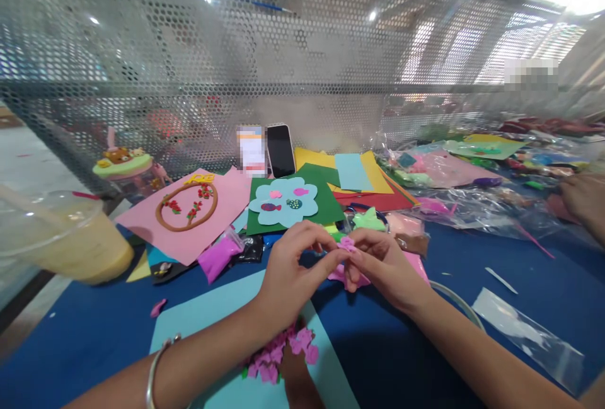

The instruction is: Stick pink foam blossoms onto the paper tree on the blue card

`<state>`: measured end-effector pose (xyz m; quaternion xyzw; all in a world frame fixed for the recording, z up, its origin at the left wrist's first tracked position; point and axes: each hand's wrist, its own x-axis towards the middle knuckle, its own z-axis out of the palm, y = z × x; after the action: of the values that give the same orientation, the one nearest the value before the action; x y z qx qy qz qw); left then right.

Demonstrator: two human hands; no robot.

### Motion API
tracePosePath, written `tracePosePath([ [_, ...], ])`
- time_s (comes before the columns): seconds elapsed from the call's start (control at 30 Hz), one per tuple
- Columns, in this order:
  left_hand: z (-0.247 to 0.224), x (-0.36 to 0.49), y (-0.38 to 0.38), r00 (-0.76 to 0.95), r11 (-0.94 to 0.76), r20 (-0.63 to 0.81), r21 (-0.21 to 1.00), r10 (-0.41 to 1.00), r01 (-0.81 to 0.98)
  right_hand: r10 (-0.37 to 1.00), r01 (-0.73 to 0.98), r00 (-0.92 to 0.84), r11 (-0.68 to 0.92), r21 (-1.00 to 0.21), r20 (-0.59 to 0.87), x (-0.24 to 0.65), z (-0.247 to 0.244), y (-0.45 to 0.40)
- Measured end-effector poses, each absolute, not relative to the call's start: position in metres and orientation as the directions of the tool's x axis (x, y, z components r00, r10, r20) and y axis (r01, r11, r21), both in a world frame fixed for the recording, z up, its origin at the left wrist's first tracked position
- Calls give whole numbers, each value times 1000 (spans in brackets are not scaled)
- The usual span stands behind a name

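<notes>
My left hand (295, 273) and my right hand (387, 270) meet over the table, their fingertips pinching a small pink clay flower (347, 243) between them. Beneath the fingers lies more pink clay (362, 280), partly covered by my right hand. Under my left forearm is a light blue sheet (208, 314) with a clay tree on it: a brown trunk (302, 377) and a crown of pink clay blossoms (269, 362). My left arm hides part of that crown. A bag of magenta clay (220, 255) rests left of my left hand.
A cup of yellow drink (89, 245) stands at the left. Farther back are a pink sheet with a brown clay ring (161, 220), a green sheet (326, 207) and phones, one dark-screened (280, 150). Plastic bags (477, 207) and another person's hand (586, 198) are at the right.
</notes>
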<state>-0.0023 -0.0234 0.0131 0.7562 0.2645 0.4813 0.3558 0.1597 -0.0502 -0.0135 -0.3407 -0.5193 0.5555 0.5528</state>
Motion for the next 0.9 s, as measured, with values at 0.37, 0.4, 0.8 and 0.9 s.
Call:
tracePosePath([
  [0.37,13,-1,-24,407,-608,544,793,734,36,961,-329,-191,128,-936,199,159,-16,-50],
  [0.4,13,0,-25,408,-604,541,796,736,35,963,-335,-190,120,-935,191,159,-16,-50],
  [0.8,14,-1,-26,409,-594,527,803,745,49,957,-327,-200,136,-935,209,160,-16,-49],
  [0.9,14,0,-27,404,-580,514,813,757,53,956,-312,-192,156,-937,223,160,-16,-49],
])
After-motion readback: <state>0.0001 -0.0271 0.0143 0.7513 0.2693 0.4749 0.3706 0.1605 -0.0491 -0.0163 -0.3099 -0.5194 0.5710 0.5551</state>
